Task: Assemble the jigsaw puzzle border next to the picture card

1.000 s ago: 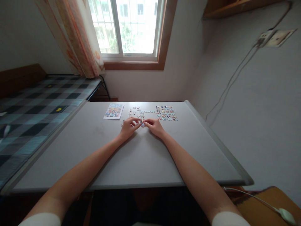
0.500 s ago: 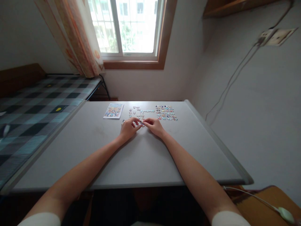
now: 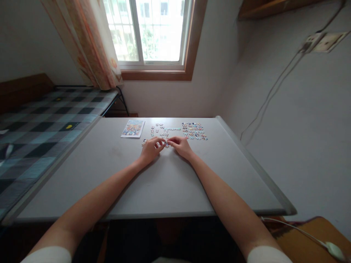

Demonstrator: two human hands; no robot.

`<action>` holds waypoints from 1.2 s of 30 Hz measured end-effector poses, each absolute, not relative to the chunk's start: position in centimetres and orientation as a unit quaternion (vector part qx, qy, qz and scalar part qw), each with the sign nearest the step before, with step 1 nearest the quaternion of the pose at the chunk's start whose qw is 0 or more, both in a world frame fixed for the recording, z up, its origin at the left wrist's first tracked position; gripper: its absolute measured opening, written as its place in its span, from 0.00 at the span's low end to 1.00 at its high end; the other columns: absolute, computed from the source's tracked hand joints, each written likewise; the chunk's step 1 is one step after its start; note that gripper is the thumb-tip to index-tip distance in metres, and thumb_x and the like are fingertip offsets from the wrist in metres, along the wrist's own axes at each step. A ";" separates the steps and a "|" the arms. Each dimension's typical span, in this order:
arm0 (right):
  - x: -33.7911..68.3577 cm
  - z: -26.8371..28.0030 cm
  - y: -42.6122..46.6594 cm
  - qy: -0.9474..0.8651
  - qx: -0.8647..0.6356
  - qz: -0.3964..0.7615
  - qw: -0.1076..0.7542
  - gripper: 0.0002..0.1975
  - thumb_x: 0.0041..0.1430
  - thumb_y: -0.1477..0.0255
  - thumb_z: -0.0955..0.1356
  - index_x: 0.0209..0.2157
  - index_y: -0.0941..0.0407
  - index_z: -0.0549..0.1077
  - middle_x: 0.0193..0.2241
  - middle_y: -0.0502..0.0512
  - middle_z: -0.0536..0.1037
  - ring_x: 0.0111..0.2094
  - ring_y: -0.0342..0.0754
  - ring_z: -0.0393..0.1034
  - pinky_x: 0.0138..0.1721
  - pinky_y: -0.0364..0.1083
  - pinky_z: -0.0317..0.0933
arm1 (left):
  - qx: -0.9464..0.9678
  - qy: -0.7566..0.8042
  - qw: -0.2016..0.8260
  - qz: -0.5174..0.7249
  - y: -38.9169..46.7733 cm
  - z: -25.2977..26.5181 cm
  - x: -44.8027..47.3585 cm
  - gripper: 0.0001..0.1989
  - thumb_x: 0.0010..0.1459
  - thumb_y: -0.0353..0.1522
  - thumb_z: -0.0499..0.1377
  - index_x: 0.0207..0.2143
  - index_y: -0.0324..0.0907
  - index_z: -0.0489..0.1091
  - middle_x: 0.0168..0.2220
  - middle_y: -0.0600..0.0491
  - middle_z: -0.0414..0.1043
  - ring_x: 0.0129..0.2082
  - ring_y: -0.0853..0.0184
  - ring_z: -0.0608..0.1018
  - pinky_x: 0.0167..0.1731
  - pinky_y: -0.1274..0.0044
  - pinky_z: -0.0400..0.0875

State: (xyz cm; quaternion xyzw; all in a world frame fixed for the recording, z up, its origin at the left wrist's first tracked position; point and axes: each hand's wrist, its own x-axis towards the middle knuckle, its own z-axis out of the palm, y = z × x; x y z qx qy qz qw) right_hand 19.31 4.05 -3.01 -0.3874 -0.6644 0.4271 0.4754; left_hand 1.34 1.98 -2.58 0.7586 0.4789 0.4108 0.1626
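Observation:
My left hand (image 3: 150, 149) and my right hand (image 3: 181, 147) meet over the far middle of the table, fingertips close together. Between them is a small jigsaw piece (image 3: 166, 143), pinched by the fingers of both hands. Just beyond lie loose jigsaw pieces, and a joined strip of light blue pieces (image 3: 172, 129) runs left to right. Several more pieces (image 3: 194, 131) are laid out in rows to the right of my right hand. Others are partly hidden under and behind my left hand. A printed picture card (image 3: 132, 129) lies left of the pieces.
The pale table (image 3: 164, 190) has raised edges at its sides. A bed with a checked cover (image 3: 68, 113) stands to the left, below a curtain (image 3: 87, 44). On the right, a brown stool (image 3: 315, 237) carries a white cable and plug.
My fingertips have shifted slightly around the piece, and it shows a little more between them. Both hands stay in nearly the same spot; the view has moved slightly.

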 end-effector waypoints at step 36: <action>21.1 -1.5 3.4 -0.826 -0.434 0.210 0.294 0.04 0.52 0.79 0.68 0.27 0.58 0.75 0.27 0.50 0.71 0.29 0.41 0.64 0.34 0.41 0.58 | 0.805 0.533 0.079 0.250 0.6 -1.5 1.8 0.11 0.57 0.38 0.56 0.38 0.48 0.75 0.36 0.56 0.75 0.28 0.70 0.74 0.29 0.78 0.64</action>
